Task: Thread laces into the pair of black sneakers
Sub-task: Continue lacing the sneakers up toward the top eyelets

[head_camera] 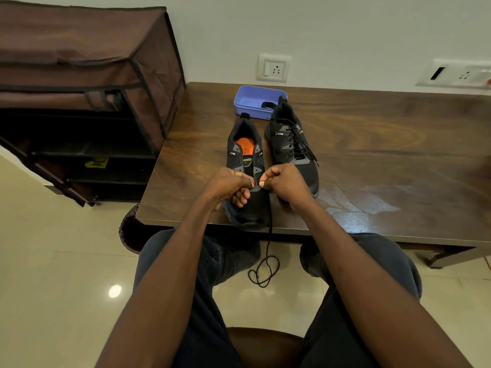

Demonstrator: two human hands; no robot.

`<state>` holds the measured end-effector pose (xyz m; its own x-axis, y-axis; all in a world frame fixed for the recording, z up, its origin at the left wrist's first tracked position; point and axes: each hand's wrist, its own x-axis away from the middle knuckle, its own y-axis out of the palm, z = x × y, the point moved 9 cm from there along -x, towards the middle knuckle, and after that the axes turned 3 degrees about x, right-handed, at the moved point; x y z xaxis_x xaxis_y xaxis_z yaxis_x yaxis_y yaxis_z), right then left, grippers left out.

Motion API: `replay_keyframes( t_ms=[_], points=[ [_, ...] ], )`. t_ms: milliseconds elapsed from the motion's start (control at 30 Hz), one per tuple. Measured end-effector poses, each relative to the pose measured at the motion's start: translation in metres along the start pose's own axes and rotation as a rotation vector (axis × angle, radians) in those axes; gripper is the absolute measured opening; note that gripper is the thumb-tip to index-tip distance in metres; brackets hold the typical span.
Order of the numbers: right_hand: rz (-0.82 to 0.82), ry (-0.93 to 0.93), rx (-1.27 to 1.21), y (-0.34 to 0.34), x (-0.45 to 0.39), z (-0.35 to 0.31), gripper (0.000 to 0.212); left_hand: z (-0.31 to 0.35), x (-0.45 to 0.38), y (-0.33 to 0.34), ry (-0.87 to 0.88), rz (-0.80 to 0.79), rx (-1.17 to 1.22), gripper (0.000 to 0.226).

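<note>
pinching a black lace [269, 251] at the lowest eyelets, our left hand [230, 185] and right hand [284, 183] work the unlaced sneaker [245, 155] at the table's [372, 144] near edge. the laced sneaker [291, 144] is done. next, we judge, pull the ends even.

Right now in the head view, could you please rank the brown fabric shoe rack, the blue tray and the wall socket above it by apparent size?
1. Brown fabric shoe rack, by far the largest.
2. Blue tray.
3. Wall socket, smallest, though it sits farther back, so its true size is less sure.

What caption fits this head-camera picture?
Both hands pinch a black lace at the unlaced black sneaker on a wooden table.
</note>
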<state>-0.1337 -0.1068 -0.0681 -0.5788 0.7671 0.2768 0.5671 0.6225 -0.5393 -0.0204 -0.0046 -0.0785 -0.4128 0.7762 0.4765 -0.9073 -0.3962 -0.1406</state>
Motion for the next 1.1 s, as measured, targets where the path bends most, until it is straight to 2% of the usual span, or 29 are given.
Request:
replay_keyframes(
  t_ms=[200, 267, 367, 500, 567, 667, 833, 1000, 1100],
  points=[
    [-0.066, 0.059, -0.121, 0.002, 0.001, -0.003, 0.003, 0.003, 0.000, 0.002, 0.030, -0.013, -0.069, 0.009],
    [-0.052, 0.079, -0.136, 0.001, -0.003, -0.004, 0.016, 0.005, -0.001, 0.004, 0.047, 0.018, -0.106, 0.012],
    [0.037, 0.045, 0.105, 0.001, -0.009, -0.005, 0.033, 0.005, -0.003, 0.007, 0.091, 0.114, -0.186, 0.023],
    [0.107, 0.015, 0.167, -0.003, -0.009, -0.012, 0.036, 0.004, 0.000, 0.008, 0.147, 0.203, -0.247, 0.023],
    [0.140, 0.022, 0.153, -0.006, -0.008, -0.013, 0.039, 0.008, 0.007, 0.006, 0.171, 0.177, -0.292, 0.022],
    [0.170, 0.043, 0.127, -0.009, -0.010, -0.011, 0.042, 0.006, 0.024, 0.008, 0.143, 0.001, -0.379, 0.015],
    [0.209, 0.063, 0.081, -0.012, -0.012, -0.012, 0.038, -0.036, 0.058, 0.019, -0.068, -0.375, -0.674, 0.013],
    [0.183, 0.078, 0.082, -0.009, -0.012, -0.014, 0.036, -0.131, 0.097, 0.040, -0.404, -0.735, -1.271, 0.024],
    [0.156, 0.086, 0.090, -0.009, -0.013, -0.013, 0.038, -0.171, 0.113, 0.044, -0.564, -0.831, -1.476, 0.024]
  ],
)
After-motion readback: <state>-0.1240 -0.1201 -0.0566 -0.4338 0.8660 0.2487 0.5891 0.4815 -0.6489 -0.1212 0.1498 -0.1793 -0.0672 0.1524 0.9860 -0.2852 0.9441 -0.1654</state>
